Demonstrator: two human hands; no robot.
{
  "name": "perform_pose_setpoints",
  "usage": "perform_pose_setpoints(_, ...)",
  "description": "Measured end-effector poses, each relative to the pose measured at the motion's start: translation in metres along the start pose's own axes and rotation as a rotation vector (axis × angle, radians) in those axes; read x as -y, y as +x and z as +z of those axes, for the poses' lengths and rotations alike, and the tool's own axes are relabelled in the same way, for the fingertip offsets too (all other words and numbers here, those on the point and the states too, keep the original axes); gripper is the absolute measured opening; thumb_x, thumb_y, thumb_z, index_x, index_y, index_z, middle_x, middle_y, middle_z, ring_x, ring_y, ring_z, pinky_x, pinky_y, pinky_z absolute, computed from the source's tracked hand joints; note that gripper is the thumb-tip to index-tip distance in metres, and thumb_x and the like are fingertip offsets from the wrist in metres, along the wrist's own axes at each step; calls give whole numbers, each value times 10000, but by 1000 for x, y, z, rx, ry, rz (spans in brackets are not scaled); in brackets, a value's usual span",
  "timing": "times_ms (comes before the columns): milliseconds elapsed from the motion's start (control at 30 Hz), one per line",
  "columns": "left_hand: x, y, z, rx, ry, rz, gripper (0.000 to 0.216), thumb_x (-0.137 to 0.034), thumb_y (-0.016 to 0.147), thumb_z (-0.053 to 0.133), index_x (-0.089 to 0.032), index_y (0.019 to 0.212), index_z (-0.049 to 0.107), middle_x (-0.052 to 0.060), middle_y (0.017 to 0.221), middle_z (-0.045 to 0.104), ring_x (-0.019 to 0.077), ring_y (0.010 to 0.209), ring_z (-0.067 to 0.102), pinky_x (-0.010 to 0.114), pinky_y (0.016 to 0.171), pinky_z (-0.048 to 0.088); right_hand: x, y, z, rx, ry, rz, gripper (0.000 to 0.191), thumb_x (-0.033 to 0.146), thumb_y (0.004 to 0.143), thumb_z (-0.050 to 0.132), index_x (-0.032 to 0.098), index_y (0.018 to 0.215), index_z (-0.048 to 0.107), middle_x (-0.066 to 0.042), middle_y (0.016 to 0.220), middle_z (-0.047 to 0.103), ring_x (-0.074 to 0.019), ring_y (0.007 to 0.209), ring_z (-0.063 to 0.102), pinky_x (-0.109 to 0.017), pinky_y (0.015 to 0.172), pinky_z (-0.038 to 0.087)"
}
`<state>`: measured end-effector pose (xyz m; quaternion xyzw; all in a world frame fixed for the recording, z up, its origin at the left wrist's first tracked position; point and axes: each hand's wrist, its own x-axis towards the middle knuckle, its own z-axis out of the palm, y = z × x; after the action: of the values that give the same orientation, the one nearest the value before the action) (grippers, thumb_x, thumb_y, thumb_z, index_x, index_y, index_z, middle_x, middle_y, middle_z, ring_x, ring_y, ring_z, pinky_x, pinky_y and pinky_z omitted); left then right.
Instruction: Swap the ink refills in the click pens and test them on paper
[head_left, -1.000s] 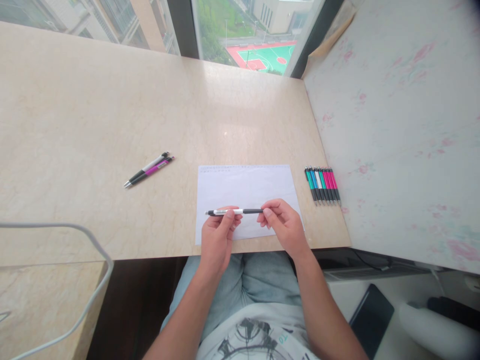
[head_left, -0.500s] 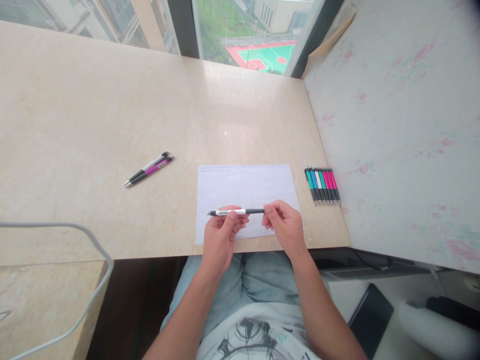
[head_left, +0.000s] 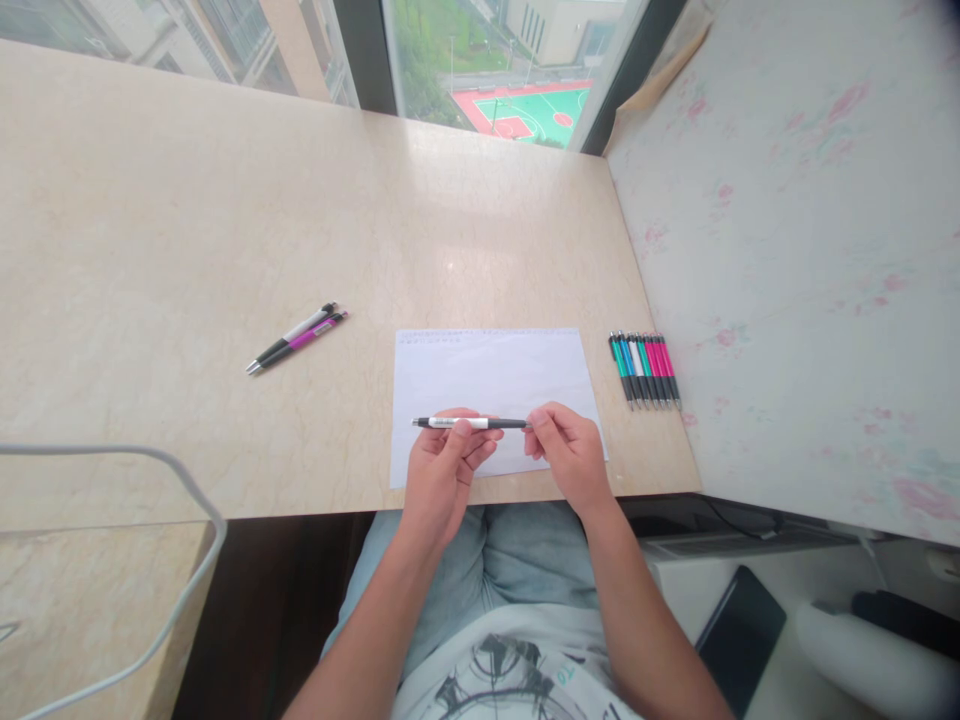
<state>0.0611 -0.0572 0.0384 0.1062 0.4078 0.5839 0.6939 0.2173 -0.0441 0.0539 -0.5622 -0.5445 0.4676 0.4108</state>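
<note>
A white and black pen (head_left: 480, 423) lies level across both of my hands, above a sheet of white paper (head_left: 487, 365). My left hand (head_left: 442, 465) grips the white barrel between thumb and fingers, the clicker end pointing left. At the other end, my right hand (head_left: 566, 450) pinches the pen's tip, which the fingertips mostly hide. Small handwriting runs along the top of the paper. To the left, a white and black pen (head_left: 296, 332) and a purple and black pen (head_left: 304, 340) lie side by side on the table.
A tight row of several coloured pens (head_left: 646, 372) lies right of the paper, near the flowered wall panel (head_left: 787, 290). A grey cable (head_left: 172, 465) loops over the left front edge of the table (head_left: 187, 230). A dark flat device (head_left: 742, 625) sits below at right.
The pen has turned slightly about its length and sits a touch higher in my left hand. Both hands otherwise stay almost where they were.
</note>
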Motion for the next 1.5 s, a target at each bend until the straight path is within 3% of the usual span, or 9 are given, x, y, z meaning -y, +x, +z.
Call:
perform_pose_setpoints(233,1,2,-1,-37,-12,20,196,-294,803,741,-162,931,674,56,859,746,144,763,726,224,710,578,-6,2,-1,-5,-34,-83,116,303,909,597,208,887,658,-14,766,669,-143,682,615,-274,646,496)
perform_pose_setpoints(400,0,2,-4,-36,-13,21,194,-299,804,739,-167,933,677,54,864,745,139,768,723,220,706,574,-7,3,-3,11,-67,-172,94,258,872,630,222,940,683,-45,913,692,-178,833,639,-299,710,520)
perform_pose_setpoints(533,0,2,-4,-25,0,23,187,-301,805,738,-173,928,678,52,864,749,137,757,722,221,706,573,-5,3,-4,16,-103,-115,126,312,885,622,209,881,696,-36,826,707,-167,728,642,-297,675,516)
perform_pose_setpoints(667,0,0,-2,20,46,23,170,-305,824,718,-165,913,684,68,884,753,147,767,724,234,720,575,-5,3,-3,-2,-174,-65,336,373,939,533,194,676,642,-9,620,640,-140,590,588,-276,601,471)
perform_pose_setpoints(800,1,-2,-1,42,89,35,164,-300,827,715,-163,914,691,65,900,752,153,782,726,248,744,575,-4,3,2,-105,-114,-44,195,372,923,564,207,923,667,-12,740,665,-142,647,619,-261,601,479)
perform_pose_setpoints(933,1,-3,1,59,101,30,174,-308,817,725,-164,910,696,66,904,753,160,782,726,254,731,576,-3,1,3,-95,14,35,205,392,928,568,215,1006,635,60,515,550,-109,456,512,-230,479,423)
perform_pose_setpoints(1133,0,0,-1,-10,44,20,188,-315,800,742,-168,905,692,50,854,752,137,752,721,225,708,569,-5,-3,1,8,167,-31,171,359,909,601,210,992,582,-18,759,692,-145,653,633,-266,593,513)
perform_pose_setpoints(1367,0,0,-1,-27,41,15,219,-329,772,767,-163,896,693,56,838,749,147,747,720,241,715,571,-4,0,0,14,-52,-9,330,407,961,505,203,708,556,26,550,570,-112,505,513,-247,524,415)
perform_pose_setpoints(1500,1,1,-1,-10,29,17,199,-318,787,755,-166,902,700,51,837,748,143,748,719,237,712,572,0,1,0,41,-84,-84,295,382,965,492,201,749,578,0,669,618,-133,622,560,-260,599,435)
